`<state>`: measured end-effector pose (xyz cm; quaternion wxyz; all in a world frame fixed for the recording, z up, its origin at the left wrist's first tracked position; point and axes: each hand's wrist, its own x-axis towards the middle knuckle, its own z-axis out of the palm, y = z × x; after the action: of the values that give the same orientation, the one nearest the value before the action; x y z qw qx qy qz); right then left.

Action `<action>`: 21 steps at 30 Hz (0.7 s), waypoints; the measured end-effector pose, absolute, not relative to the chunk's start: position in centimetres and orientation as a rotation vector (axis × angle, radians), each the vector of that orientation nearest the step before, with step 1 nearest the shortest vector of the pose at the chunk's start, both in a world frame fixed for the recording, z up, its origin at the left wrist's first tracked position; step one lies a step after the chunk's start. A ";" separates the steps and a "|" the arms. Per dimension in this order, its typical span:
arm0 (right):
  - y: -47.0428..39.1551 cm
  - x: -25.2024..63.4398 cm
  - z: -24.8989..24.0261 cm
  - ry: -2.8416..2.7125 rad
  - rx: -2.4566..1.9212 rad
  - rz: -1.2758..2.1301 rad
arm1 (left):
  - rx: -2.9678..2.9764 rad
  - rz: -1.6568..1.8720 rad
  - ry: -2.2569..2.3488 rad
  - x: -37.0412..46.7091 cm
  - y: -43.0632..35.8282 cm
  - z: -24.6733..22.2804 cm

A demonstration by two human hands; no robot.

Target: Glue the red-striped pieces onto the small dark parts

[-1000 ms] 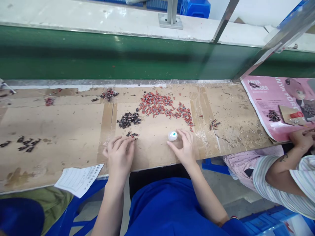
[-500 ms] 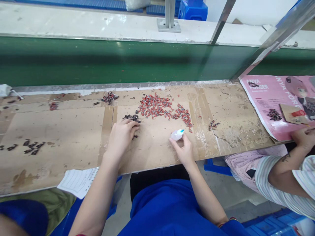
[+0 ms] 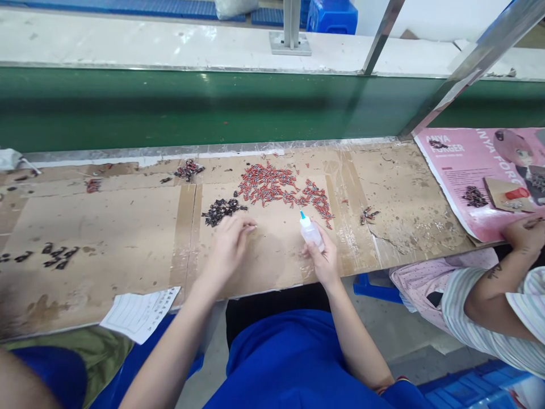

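My right hand (image 3: 326, 261) is wrapped round a small white squeeze bottle (image 3: 313, 234) with a blue tip, which leans up and to the left. Just below a pile of small black parts (image 3: 221, 211), my left hand (image 3: 230, 241) has thumb and fingers pinched together. Whatever is between those fingertips is too small to make out. Beyond both hands, a wide spread of small red parts (image 3: 268, 184) with dark or silvery bits lies on the cardboard (image 3: 272, 250).
Several black parts (image 3: 59, 255) lie at the left, and small heaps of dark reddish parts (image 3: 189, 169) sit further back. A paper sheet (image 3: 140, 312) overhangs the front edge. At the right, a co-worker's hands (image 3: 525, 233) are by a pink poster (image 3: 460, 165). A green panel (image 3: 191, 108) runs behind.
My left hand has moved right and nearer to me, off the black pile, which now shows more fully. In my right hand the bottle has swung so its tip points up and left.
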<state>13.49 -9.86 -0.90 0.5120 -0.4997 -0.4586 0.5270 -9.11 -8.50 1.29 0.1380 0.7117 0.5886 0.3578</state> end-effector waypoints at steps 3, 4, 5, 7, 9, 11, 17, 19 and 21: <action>-10.0 13.7 -0.5 -0.991 -1.128 1.266 | 1.849 1.111 1.567 -6.3 -10.8 0.6; -10.0 13.7 -0.4 -0.945 -1.125 1.247 | 1.799 1.114 1.530 -5.6 -11.4 0.3; -10.0 13.8 -0.3 -0.895 -1.132 1.228 | 1.757 1.112 1.509 -5.0 -11.9 -0.1; -9.9 13.9 -0.1 -0.806 -1.156 1.224 | 1.701 1.106 1.525 -4.2 -12.7 -0.9; -9.8 14.0 0.1 -0.745 -1.172 1.248 | 1.693 1.108 1.610 -4.0 -13.3 -1.6; -9.9 14.0 0.4 -0.734 -1.190 1.268 | 1.720 1.132 1.706 -4.2 -13.6 -2.2; -10.5 13.3 1.1 -0.978 -1.300 1.186 | 1.733 1.193 1.768 -4.5 -14.2 -2.6; -10.7 13.0 1.1 -1.032 -1.353 1.143 | 1.690 1.182 1.777 -4.5 -14.2 -2.6; -10.8 12.9 1.0 -1.064 -1.386 1.127 | 1.649 1.186 1.781 -4.3 -14.3 -2.4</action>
<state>12.88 -10.80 0.97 0.5067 -0.5748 -0.4411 0.4672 -4.35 -14.27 -2.44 0.2180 0.5957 0.6434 0.4285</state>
